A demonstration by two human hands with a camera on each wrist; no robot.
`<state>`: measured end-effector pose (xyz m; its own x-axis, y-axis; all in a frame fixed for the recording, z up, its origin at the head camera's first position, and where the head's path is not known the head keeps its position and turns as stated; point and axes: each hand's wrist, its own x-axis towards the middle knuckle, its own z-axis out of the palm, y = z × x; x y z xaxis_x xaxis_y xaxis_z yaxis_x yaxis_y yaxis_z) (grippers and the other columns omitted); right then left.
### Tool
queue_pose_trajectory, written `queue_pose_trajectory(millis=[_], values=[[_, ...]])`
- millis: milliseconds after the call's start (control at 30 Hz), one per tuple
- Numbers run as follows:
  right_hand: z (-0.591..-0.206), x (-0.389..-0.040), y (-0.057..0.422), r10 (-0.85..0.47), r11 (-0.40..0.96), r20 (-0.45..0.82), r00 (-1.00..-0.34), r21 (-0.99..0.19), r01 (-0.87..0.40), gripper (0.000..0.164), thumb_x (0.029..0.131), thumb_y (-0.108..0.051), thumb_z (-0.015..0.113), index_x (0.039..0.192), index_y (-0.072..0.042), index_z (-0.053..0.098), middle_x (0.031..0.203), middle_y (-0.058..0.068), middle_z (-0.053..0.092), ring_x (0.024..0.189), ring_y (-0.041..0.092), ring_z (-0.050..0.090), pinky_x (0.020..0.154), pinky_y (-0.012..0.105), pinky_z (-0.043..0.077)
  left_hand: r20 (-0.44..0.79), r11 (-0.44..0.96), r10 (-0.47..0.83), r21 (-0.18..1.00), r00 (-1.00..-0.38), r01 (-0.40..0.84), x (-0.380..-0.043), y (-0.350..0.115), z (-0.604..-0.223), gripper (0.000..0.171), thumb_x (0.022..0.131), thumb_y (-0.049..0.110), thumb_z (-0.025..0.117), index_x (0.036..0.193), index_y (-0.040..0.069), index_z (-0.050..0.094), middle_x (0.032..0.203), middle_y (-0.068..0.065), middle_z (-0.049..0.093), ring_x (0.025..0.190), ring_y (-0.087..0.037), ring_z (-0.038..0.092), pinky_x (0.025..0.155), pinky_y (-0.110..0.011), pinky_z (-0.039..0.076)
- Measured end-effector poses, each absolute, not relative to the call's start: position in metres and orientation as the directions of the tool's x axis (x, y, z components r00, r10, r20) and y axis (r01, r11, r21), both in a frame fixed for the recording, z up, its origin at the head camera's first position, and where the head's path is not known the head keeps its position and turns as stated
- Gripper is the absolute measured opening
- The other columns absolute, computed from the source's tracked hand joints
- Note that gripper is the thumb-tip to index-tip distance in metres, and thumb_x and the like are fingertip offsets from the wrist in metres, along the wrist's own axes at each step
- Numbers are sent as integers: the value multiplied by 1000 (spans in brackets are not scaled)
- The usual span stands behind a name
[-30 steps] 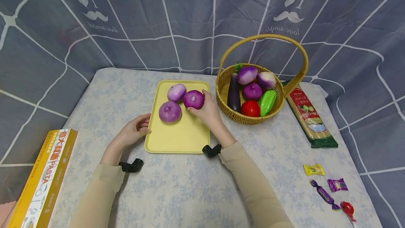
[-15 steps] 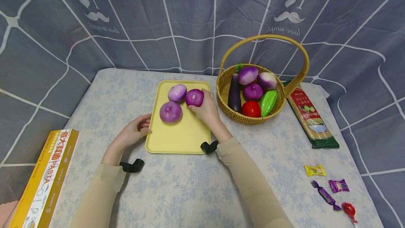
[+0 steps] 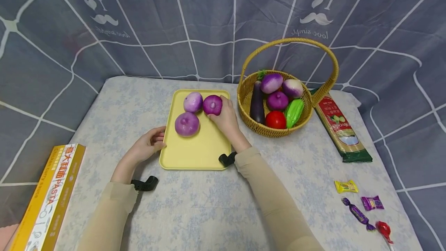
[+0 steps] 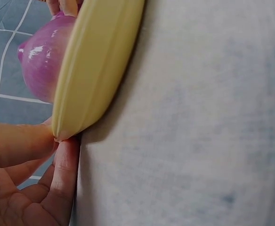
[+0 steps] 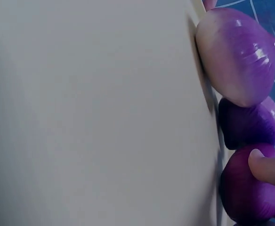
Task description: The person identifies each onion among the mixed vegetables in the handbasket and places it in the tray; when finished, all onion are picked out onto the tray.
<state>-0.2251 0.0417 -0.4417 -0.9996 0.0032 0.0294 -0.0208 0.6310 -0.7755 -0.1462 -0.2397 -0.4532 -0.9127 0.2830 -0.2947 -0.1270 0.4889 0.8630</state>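
A yellow tray [image 3: 195, 154] lies on the table with three purple onions in its far half. My right hand [image 3: 228, 121] grips the dark purple onion [image 3: 211, 105], fingers round its right side and thumb on the near side. Beside that one, on its left, is a paler purple-and-white onion [image 3: 193, 102]. A larger light purple onion [image 3: 187, 124] sits nearer to me. At the tray's left rim my left hand [image 3: 144, 144] pinches the edge; in the left wrist view the thumb [image 4: 20, 143] is on the rim and a finger is under it.
Right of the tray stands a wicker basket [image 3: 258, 128] of vegetables with a tall handle. A pasta bag [image 3: 339, 127] lies beside it. Several sweets, including a purple candy [image 3: 359, 214], are at the right front. A pasta box [image 3: 52, 196] is at the left.
My right hand has shifted the dark purple onion slightly toward the tray's far edge. My left hand has stayed at the tray's left rim.
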Motion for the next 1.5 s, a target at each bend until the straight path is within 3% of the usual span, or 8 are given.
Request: queue_pose_trajectory(millis=[467,767,900,1200,1500], values=[[-441,-220,44,11,636,48,-999,-771,-31,81,82,-19,81,148,-1,37,145,24,44,133,37,47,114,46,39,-294,495,278,860,-914,-127,-146,-240,-454,64,101,7,52,156,1,21,140,-24,42,122,-33,46,85,-14,50],[-406,-201,61,-30,571,184,-982,-804,-169,47,90,-21,73,130,0,60,128,19,58,117,34,59,101,42,51,-288,511,274,852,-918,-115,-146,-239,-452,64,101,8,53,156,0,21,140,-24,43,121,-34,47,86,-16,50],[-388,-193,77,-44,520,208,-977,-830,-200,40,92,-22,70,126,-1,64,124,17,62,115,31,61,101,40,51,-292,520,262,846,-920,-120,-146,-239,-450,64,101,8,53,156,0,21,140,-25,42,122,-34,47,87,-18,50],[-369,-191,126,77,486,277,-958,-849,-207,36,93,-21,68,123,-2,64,122,14,66,114,28,63,101,38,51,-293,512,263,850,-919,-124,-146,-239,-452,64,101,8,53,156,0,21,140,-25,42,122,-35,46,86,-16,50],[-379,-192,190,231,508,300,-926,-849,-148,39,94,-26,67,122,1,64,122,16,66,112,31,61,102,43,49,-287,501,275,857,-917,-118,-146,-238,-453,64,100,7,53,156,0,21,140,-25,42,123,-35,46,87,-17,50]])
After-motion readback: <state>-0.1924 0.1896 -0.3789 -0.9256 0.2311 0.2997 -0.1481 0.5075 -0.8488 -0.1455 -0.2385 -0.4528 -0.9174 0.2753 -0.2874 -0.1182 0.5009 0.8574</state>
